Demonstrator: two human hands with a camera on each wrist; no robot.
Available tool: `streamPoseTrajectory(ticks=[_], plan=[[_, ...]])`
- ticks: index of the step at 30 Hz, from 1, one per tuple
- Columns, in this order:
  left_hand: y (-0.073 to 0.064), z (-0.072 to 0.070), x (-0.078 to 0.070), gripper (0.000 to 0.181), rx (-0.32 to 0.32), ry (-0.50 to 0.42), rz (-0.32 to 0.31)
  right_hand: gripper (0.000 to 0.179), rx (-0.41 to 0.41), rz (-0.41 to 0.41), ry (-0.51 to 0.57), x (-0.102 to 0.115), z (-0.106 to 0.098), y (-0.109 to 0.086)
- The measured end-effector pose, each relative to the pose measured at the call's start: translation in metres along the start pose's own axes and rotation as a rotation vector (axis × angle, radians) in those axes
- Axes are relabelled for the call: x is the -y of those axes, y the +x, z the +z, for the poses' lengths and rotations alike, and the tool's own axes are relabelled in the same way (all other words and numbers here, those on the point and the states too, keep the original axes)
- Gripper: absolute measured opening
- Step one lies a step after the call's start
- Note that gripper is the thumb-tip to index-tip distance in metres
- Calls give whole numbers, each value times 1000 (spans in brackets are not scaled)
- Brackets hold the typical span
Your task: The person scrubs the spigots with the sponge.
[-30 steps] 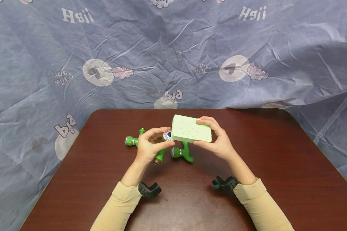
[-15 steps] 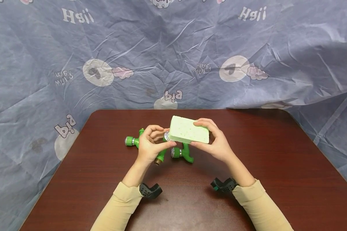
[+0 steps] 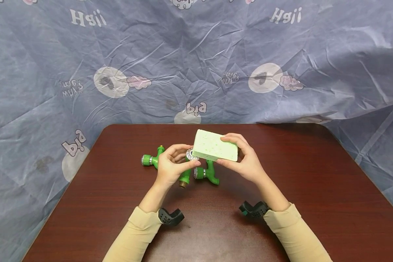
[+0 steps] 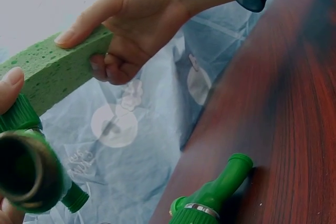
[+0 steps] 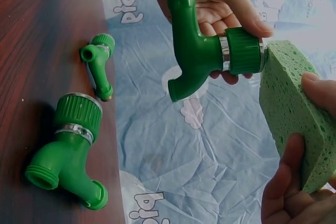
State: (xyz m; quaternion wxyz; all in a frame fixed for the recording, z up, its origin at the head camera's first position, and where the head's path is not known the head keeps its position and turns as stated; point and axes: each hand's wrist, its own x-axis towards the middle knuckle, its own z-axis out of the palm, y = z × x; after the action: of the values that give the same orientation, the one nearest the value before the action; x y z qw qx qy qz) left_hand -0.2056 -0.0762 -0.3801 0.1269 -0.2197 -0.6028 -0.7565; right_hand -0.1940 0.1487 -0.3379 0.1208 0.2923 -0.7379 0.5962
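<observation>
My left hand grips a green plastic tap by its ribbed knob, lifted above the table. The tap's brass threaded end points down toward me in the head view, and its knob has a clear, shiny cap. My right hand pinches a pale green sponge between the thumb and fingers. One end of the sponge lies against the knob's cap in the right wrist view. Left fingers curl behind the knob, partly hidden by the tap.
Two more green taps lie on the dark red wooden table: one tap left of my left hand, another tap below the sponge. A blue-grey printed cloth hangs behind the table. Black camera mounts sit on both wrists.
The sponge has shifted slightly left and down, then back up, against the knob. The held tap has turned a little, its brass end swinging right. Both hands keep their grips.
</observation>
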Motion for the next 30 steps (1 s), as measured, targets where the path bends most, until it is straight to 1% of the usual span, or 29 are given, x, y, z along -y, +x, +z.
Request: streamPoseTrajectory(ticks=[6,10,15,17,20,23,25,27,30], plan=[[-2,1,1,47,22,13,-29,57,32,-24,15,4,6,-2],[-2,2,0,46,22,38,-31,56,17,-33,-2,5,7,-2],[0,-1,0,46,3,30,-9,56,-2,-25,-6,4,2,0],[1,-2,-1,46,-2,22,9,56,6,-22,-2,4,0,0],[1,-2,0,46,10,-4,19,57,26,-24,5,5,1,-1],[-1,0,0,47,35,-12,14,57,38,-20,23,5,4,-2],[-2,2,1,48,45,-2,8,57,33,-21,27,5,7,-3],[-3,3,1,49,44,11,3,57,24,-27,21,5,8,-3],[-3,5,1,49,24,19,-6,56,5,-45,3,5,9,-3]])
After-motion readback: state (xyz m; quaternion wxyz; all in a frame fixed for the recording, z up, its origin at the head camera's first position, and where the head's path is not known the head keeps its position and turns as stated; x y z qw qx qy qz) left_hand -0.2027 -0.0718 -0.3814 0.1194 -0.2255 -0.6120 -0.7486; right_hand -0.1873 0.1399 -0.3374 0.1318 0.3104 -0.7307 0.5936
